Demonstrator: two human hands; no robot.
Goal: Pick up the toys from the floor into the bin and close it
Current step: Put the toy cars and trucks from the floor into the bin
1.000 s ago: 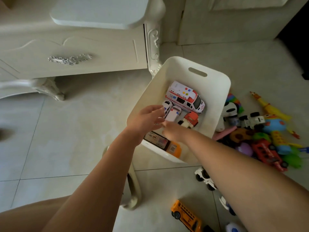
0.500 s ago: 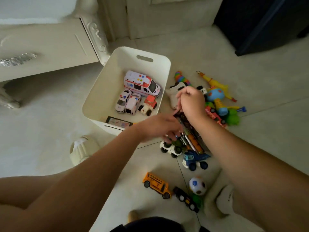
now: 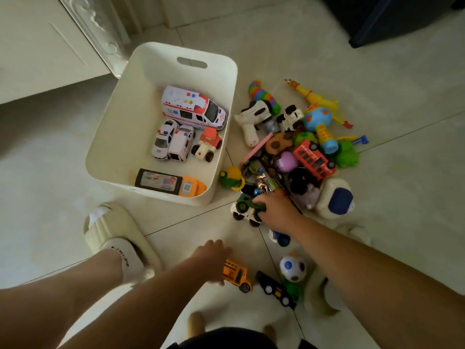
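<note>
A white bin (image 3: 118,127) stands open on the tiled floor. It holds an ambulance (image 3: 193,109), two police cars (image 3: 163,142), a red truck (image 3: 207,144) and an orange-and-black toy (image 3: 171,183). To its right lies a pile of toys, among them a red bus (image 3: 314,159) and a blue rattle (image 3: 319,122). My right hand (image 3: 276,210) curls over a green-and-white monster truck (image 3: 242,210) at the pile's near edge. My left hand (image 3: 211,258) grips the rear of a yellow school bus (image 3: 237,274) on the floor. I see no lid.
A cream cabinet (image 3: 37,46) stands at the far left, dark furniture (image 3: 402,16) at the far right. My slippered foot (image 3: 113,227) rests near the bin's front. A ball (image 3: 293,265), a black car (image 3: 275,289) and a blue truck (image 3: 279,238) lie under my right arm.
Both hands have left the bin and the pile's middle. The left hand dropped down to the yellow school bus; the right hand came down onto the green-and-white truck.
</note>
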